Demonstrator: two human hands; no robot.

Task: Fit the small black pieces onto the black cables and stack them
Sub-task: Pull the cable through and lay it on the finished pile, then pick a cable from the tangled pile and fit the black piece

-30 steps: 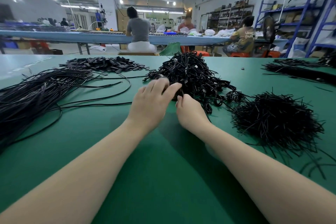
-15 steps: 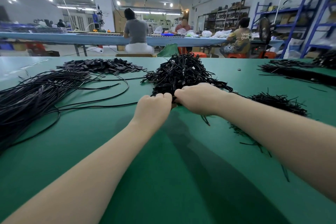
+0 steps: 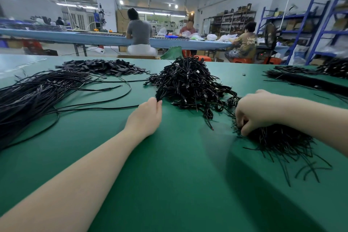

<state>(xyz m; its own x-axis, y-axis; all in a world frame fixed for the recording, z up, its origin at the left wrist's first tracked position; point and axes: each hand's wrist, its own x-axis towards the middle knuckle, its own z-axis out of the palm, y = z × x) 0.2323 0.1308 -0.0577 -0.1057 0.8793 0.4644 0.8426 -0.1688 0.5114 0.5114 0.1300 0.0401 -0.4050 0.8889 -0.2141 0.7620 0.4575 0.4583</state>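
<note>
The tall tangled heap of finished black cables [image 3: 188, 84] sits in the middle of the green felt-covered table [image 3: 169, 165], and the left hand [image 3: 145, 117] rests at its near left edge, fingertips curled and pinching a few strands at the foot of the heap. To the right, touching that heap's edge, lies a lower spiky mound of short thin black cable pieces [image 3: 278, 139]; the right hand [image 3: 258, 111] is on its near left side with fingers curled down into the strands, apparently pinching one or a few, though which cannot be told. Farther left a long loose bundle of black cables [image 3: 32, 96] fans across the table, with a couple of single strands looping toward the middle, and behind it, near the far edge, lies a flat scatter of small black rectangular pieces [image 3: 101, 67]. More dark cable bundles [image 3: 308, 80] lie at the far right. Beyond the table, people sit at a long blue workbench [image 3: 105, 38]. The step in hand looks like the stacking and re-supply part of the cycle: one hand at the finished heap, the other picking fresh stock. The next move probably calls for separating a single strand cleanly from the spiky mound without dragging its neighbours, then bringing it toward the centre and reaching for one small piece from the far scatter to fit on its end.
</note>
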